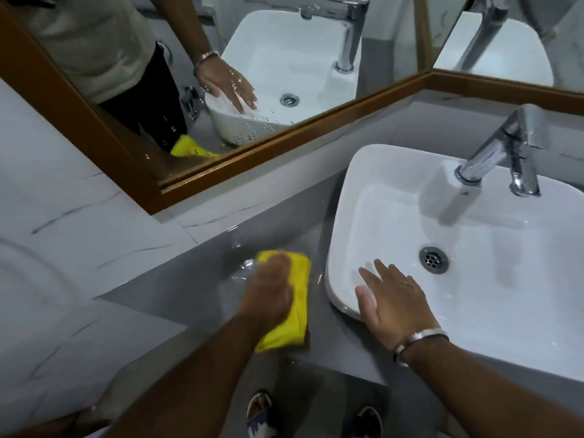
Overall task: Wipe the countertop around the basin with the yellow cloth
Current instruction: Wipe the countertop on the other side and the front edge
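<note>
Yellow cloth point(298, 298) partly under blurred left hand point(268, 290)

Head view, steeply down, close over countertop point(177, 298)

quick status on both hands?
Left hand: pressed down on the yellow cloth on the countertop, blurred.
Right hand: open, fingers spread, resting on the basin rim, holding nothing.

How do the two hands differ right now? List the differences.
The left hand presses on the yellow cloth on the grey countertop; the right hand rests open on the white basin rim, holding nothing.
The left hand is motion-blurred; the right hand is sharp.
The right hand shows a ring and a metal bangle at its wrist; the left hand shows neither.
Both are bare and palm-down.
</note>
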